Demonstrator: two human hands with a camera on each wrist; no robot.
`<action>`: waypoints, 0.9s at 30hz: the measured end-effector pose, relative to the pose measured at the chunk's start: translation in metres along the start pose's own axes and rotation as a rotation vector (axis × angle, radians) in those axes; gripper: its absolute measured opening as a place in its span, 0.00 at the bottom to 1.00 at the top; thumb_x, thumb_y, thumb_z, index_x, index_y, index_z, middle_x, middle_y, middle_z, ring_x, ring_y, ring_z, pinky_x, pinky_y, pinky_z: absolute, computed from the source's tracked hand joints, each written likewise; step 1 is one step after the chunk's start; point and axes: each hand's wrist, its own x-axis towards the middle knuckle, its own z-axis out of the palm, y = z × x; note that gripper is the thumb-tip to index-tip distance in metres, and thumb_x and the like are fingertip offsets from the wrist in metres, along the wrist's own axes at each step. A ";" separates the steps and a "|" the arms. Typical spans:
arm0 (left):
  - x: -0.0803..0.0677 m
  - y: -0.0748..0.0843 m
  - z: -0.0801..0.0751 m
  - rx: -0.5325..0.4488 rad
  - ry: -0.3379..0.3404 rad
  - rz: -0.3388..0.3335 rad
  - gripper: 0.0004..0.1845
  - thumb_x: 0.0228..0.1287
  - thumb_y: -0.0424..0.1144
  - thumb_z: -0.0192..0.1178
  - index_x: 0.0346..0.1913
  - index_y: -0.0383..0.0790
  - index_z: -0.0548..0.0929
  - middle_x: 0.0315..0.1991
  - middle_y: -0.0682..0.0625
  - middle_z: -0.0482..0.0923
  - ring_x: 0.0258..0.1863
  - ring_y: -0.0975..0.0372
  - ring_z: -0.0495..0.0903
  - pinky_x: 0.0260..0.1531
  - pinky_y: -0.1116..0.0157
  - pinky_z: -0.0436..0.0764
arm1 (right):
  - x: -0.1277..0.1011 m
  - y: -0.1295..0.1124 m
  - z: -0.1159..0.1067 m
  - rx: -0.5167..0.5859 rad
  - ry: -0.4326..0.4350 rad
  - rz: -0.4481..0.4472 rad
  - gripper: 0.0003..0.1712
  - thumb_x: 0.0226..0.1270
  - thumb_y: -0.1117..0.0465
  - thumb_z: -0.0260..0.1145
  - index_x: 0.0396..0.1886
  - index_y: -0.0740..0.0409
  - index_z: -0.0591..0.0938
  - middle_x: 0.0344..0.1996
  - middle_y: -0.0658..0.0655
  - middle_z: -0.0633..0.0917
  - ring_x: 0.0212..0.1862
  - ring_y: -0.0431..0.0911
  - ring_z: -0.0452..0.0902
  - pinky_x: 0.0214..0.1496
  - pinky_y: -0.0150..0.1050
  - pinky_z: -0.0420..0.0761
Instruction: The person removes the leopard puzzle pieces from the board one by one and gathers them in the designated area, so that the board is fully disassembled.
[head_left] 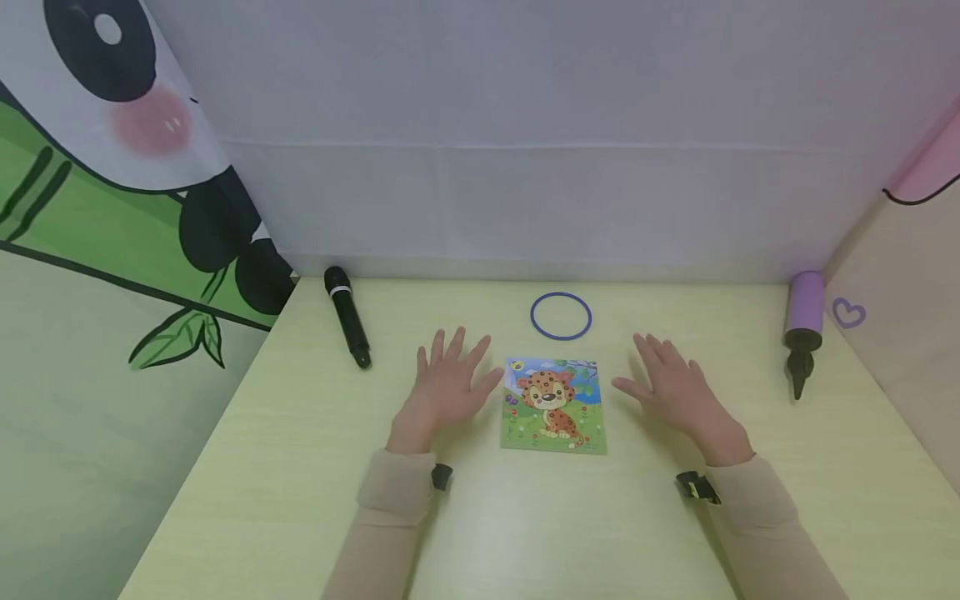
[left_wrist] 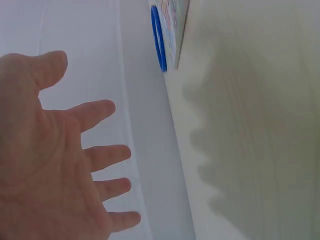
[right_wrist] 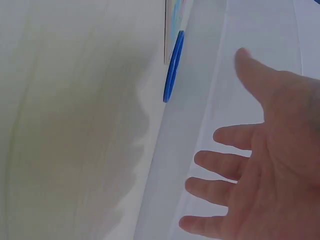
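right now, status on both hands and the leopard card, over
Left hand and right hand open, fingers spread, holding nothing. Leopard card flat on the table between them, untouched. Blue ring just behind the card, apart.

A leopard-cub picture card (head_left: 554, 406) lies flat on the table, just before a blue ring (head_left: 561, 316).

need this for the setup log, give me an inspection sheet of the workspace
surface: pale yellow-green table, bare between the arms
job's things: leopard picture card lying flat between the hands, touched by neither as far as the head view shows
clutter: blue ring behind the card; black microphone far left; purple hand pump far right
grippers: left hand and right hand open, fingers spread, holding nothing
cables: nothing seen
surroundings: white cloth backdrop; panda panel on the left
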 end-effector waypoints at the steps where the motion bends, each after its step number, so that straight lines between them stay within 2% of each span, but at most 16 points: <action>1: 0.000 0.003 0.001 0.001 -0.005 0.022 0.37 0.69 0.67 0.32 0.75 0.55 0.54 0.75 0.40 0.43 0.71 0.42 0.38 0.63 0.39 0.42 | 0.000 0.000 0.001 0.010 0.007 -0.010 0.51 0.68 0.33 0.50 0.74 0.66 0.50 0.70 0.73 0.53 0.69 0.68 0.45 0.61 0.70 0.48; 4: -0.001 0.014 0.001 -0.034 -0.005 0.094 0.34 0.71 0.62 0.40 0.74 0.51 0.59 0.73 0.39 0.50 0.69 0.42 0.50 0.63 0.43 0.53 | 0.001 0.000 0.002 0.044 0.027 -0.037 0.49 0.69 0.37 0.54 0.73 0.69 0.53 0.68 0.74 0.57 0.68 0.68 0.50 0.63 0.65 0.53; 7: -0.003 0.025 0.001 -0.061 -0.006 0.155 0.31 0.72 0.56 0.47 0.72 0.47 0.64 0.71 0.39 0.56 0.65 0.44 0.58 0.60 0.46 0.62 | 0.002 -0.002 0.003 0.076 0.030 -0.045 0.47 0.69 0.39 0.56 0.72 0.69 0.55 0.68 0.73 0.58 0.68 0.67 0.51 0.65 0.62 0.54; 12: -0.009 0.043 0.002 -0.047 -0.030 0.231 0.26 0.71 0.48 0.52 0.69 0.44 0.68 0.69 0.41 0.60 0.59 0.44 0.65 0.54 0.49 0.70 | 0.001 -0.004 0.003 0.087 0.009 -0.031 0.45 0.70 0.40 0.54 0.72 0.68 0.55 0.68 0.74 0.58 0.67 0.68 0.51 0.64 0.64 0.54; 15: -0.010 0.051 0.007 -0.041 -0.069 0.273 0.25 0.71 0.44 0.53 0.68 0.44 0.69 0.67 0.41 0.62 0.57 0.46 0.67 0.52 0.50 0.72 | 0.001 -0.005 0.004 0.086 -0.005 -0.027 0.42 0.72 0.43 0.54 0.72 0.68 0.56 0.68 0.75 0.57 0.67 0.69 0.51 0.63 0.64 0.54; 21: -0.010 0.067 0.023 -0.018 -0.161 0.338 0.25 0.71 0.45 0.54 0.68 0.45 0.69 0.68 0.44 0.61 0.63 0.50 0.65 0.57 0.55 0.70 | 0.002 -0.004 0.006 0.090 -0.014 -0.028 0.40 0.73 0.45 0.54 0.72 0.68 0.56 0.68 0.74 0.56 0.67 0.68 0.50 0.64 0.63 0.54; 25: -0.010 0.075 0.030 0.030 -0.173 0.386 0.26 0.71 0.45 0.54 0.69 0.46 0.68 0.68 0.44 0.61 0.65 0.52 0.64 0.59 0.56 0.67 | 0.003 -0.005 0.006 0.094 -0.020 -0.030 0.39 0.73 0.47 0.54 0.72 0.68 0.56 0.68 0.75 0.55 0.68 0.68 0.50 0.64 0.63 0.55; 27: -0.010 0.078 0.032 0.055 -0.181 0.394 0.25 0.71 0.45 0.53 0.69 0.47 0.69 0.69 0.44 0.61 0.66 0.50 0.63 0.61 0.54 0.65 | 0.003 -0.006 0.007 0.094 -0.019 -0.035 0.39 0.73 0.48 0.54 0.72 0.68 0.56 0.68 0.75 0.55 0.68 0.68 0.50 0.64 0.63 0.56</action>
